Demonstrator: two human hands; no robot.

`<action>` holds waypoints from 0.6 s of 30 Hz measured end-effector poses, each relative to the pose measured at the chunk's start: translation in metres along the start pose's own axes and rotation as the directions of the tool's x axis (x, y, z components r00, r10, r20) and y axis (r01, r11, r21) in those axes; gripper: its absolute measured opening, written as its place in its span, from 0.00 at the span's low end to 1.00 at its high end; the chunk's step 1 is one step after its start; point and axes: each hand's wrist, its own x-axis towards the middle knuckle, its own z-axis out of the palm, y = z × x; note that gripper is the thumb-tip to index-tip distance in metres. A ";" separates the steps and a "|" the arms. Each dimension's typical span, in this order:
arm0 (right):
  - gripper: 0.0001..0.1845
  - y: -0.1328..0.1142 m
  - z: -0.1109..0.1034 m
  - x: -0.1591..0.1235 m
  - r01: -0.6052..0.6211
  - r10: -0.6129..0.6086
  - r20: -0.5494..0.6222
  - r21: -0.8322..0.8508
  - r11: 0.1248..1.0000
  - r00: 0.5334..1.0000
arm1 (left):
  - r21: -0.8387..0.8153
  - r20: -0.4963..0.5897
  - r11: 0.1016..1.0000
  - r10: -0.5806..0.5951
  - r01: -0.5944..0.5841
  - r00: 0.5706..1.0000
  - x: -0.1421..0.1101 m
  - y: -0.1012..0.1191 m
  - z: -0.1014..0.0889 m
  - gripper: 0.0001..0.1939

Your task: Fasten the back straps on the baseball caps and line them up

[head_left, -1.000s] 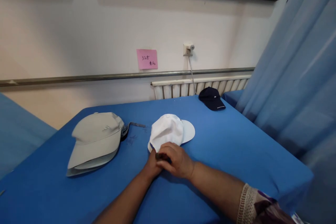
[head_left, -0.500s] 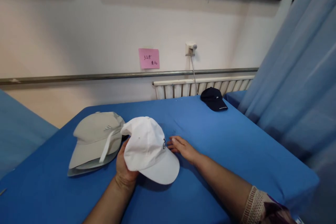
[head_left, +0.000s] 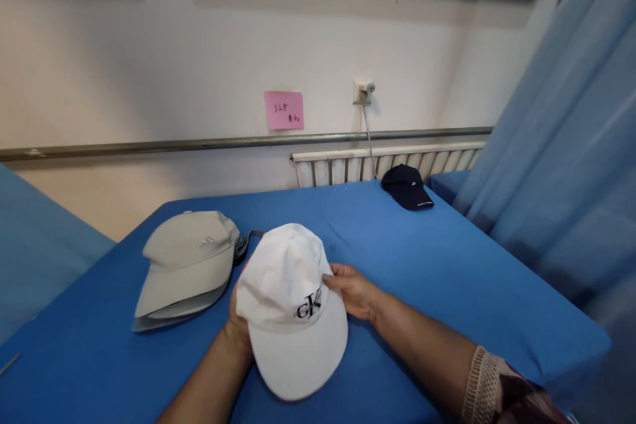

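Note:
A white baseball cap [head_left: 285, 278] with a black "CK" logo is held between both hands above the blue-covered table [head_left: 477, 291], its brim towards me. My left hand [head_left: 238, 318] grips the cap's left side; most of its fingers are hidden behind and under the cap. On the right side, my right hand [head_left: 352, 289] pinches the cap's edge near the logo, thumb on the outside. Just left of the white cap, a beige cap [head_left: 191, 262] with a small stripe logo rests on the table, stacked on another greyish cap whose brim [head_left: 183, 315] shows beneath.
A dark navy cap [head_left: 406, 187] sits at the table's far right corner. Behind it are a white radiator [head_left: 338, 170] and a metal rail [head_left: 209, 144] along the wall. A blue curtain [head_left: 561, 146] hangs at the right. A pink note [head_left: 284, 110] is on the wall.
The white cap has turned so its brim points towards me and its logo faces me. My right hand, apart from the cap before, has closed on its right edge.

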 end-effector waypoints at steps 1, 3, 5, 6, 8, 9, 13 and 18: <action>0.23 -0.002 -0.004 0.002 0.054 -0.053 -0.050 0.025 0.998 0.997 | 0.000 -0.002 0.999 -0.043 0.043 0.999 0.003 -0.002 0.002 0.27; 0.22 -0.009 -0.014 0.008 0.189 -0.179 -0.171 0.045 0.981 0.969 | -0.015 0.002 0.990 -0.138 0.138 0.990 0.008 -0.010 0.008 0.32; 0.21 -0.016 -0.024 0.013 0.303 -0.279 -0.291 0.042 0.952 0.915 | -0.007 -0.022 0.984 -0.177 0.177 0.984 0.012 -0.022 0.013 0.31; 0.21 -0.019 -0.029 0.014 0.339 -0.308 -0.335 0.037 0.940 0.890 | 0.019 -0.051 0.984 -0.177 0.178 0.983 0.013 -0.030 0.015 0.28; 0.21 -0.024 -0.036 0.016 0.367 -0.330 -0.377 0.029 0.930 0.865 | 0.116 -0.125 0.979 -0.153 0.168 0.980 0.013 -0.042 0.018 0.22; 0.21 -0.026 -0.039 0.017 0.366 -0.328 -0.384 0.029 0.930 0.863 | 0.170 -0.156 0.973 -0.127 0.153 0.980 0.013 -0.045 0.019 0.22; 0.19 -0.027 -0.045 0.015 0.288 -0.256 -0.399 0.022 0.957 0.880 | 0.263 -0.238 0.964 0.109 -0.044 0.965 0.010 -0.021 0.021 0.21; 0.19 -0.025 -0.044 0.014 0.205 -0.223 -0.354 -0.090 0.975 0.908 | 0.287 -0.404 0.856 0.515 -0.430 0.756 -0.005 0.069 0.021 0.07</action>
